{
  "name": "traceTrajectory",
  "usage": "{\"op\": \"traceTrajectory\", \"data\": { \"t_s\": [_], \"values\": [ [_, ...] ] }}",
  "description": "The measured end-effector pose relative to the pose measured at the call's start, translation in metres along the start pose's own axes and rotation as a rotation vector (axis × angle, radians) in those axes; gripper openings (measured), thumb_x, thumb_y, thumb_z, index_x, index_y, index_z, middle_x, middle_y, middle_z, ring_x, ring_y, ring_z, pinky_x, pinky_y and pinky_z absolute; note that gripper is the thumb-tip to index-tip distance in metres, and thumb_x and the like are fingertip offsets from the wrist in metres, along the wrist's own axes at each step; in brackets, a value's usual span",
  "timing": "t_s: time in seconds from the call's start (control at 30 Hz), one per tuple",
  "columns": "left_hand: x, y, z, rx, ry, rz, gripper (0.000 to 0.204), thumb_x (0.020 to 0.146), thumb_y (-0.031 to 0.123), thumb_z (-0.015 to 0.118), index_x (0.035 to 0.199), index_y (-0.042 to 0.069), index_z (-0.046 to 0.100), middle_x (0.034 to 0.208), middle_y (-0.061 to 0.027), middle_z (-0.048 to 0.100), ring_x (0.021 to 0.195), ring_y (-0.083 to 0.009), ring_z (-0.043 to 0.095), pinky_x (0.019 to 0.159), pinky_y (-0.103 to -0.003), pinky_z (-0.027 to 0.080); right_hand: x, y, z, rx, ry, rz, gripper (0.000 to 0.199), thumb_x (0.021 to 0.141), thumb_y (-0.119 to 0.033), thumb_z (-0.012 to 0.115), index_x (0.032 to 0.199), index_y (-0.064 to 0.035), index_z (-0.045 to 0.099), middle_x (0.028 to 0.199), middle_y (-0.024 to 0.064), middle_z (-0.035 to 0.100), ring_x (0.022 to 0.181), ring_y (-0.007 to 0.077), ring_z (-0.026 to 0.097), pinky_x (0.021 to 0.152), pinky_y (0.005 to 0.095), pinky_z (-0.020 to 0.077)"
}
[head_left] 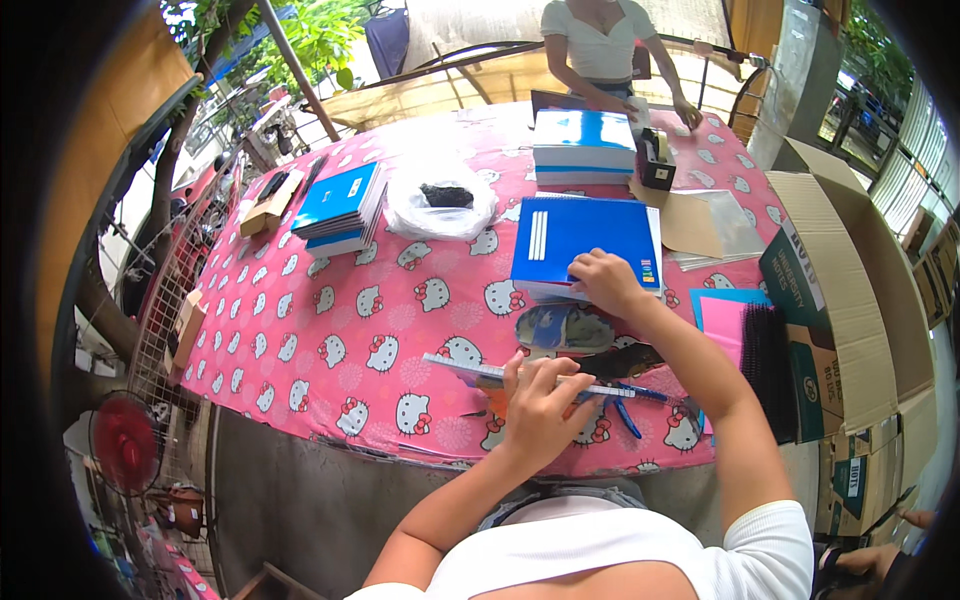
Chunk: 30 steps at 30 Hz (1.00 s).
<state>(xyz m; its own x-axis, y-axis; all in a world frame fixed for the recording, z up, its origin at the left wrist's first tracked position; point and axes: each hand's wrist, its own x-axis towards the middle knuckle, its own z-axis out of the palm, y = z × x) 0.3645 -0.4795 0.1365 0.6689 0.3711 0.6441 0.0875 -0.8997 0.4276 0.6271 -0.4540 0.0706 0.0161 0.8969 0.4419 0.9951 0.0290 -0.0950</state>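
My left hand [545, 405] is closed around a thin notebook [455, 366], which stands tilted, seen almost edge-on, above the near side of the table. Ahead and to the right, my right hand [604, 278] has its fingers bent on the near edge of a blue notebook [560, 245] on top of a low stack. Between the hands lies a grey-blue oval object [563, 328], of a kind I cannot make out. Beside the tilted notebook rest blue-handled pliers [628, 418], partly covered.
A pink patterned cloth covers the table [330, 300]. Around it stand a blue notebook pile [340, 205], a white plastic bag [440, 215], a taller stack [583, 150] and a tape dispenser [656, 165]. Black binding coils [765, 360] and an open carton [850, 290] are right. A co-worker [600, 50] stands opposite.
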Motion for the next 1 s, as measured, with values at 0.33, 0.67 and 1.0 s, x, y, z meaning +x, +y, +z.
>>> {"op": "traceTrajectory", "data": {
  "t_s": [0.33,0.67,1.0],
  "values": [
    [0.003,-0.015,0.005,-0.068,0.044,0.014,0.029,0.057,0.021,0.082,0.081,0.012,0.068,0.081,0.0001,0.067,0.08,-0.019,0.059,0.091,-0.042,0.036,-0.082,-0.047,0.041,-0.018,-0.297,0.282,0.04,0.067,-0.032,0.078,0.086,-0.0011,0.06,0.088,0.0161,0.066,0.085,0.0321,0.066,0.068,0.0387,0.0547],
    [0.001,-0.021,0.007,-0.073,-0.065,-0.022,0.023,0.062,0.026,0.081,0.074,0.011,0.068,0.073,-0.0012,0.066,0.076,-0.0195,0.061,0.094,-0.041,0.035,-0.116,-0.038,-0.086,0.853,-0.206,0.429,0.041,0.071,-0.012,0.077,0.108,-0.0011,0.062,0.094,0.0084,0.068,0.088,0.0166,0.063,0.081,0.0336,0.0503],
    [-0.003,-0.036,-0.001,-0.181,-0.086,-0.109,0.038,0.064,0.023,0.082,0.096,0.009,0.065,0.114,-0.0086,0.062,0.109,-0.0246,0.056,0.107,-0.049,0.026,-0.111,-0.017,-0.06,0.661,-0.016,0.113,0.04,0.061,-0.006,0.076,0.099,-0.0057,0.066,0.086,0.0053,0.069,0.074,0.0182,0.066,0.068,0.0335,0.0527]
  ]
}}
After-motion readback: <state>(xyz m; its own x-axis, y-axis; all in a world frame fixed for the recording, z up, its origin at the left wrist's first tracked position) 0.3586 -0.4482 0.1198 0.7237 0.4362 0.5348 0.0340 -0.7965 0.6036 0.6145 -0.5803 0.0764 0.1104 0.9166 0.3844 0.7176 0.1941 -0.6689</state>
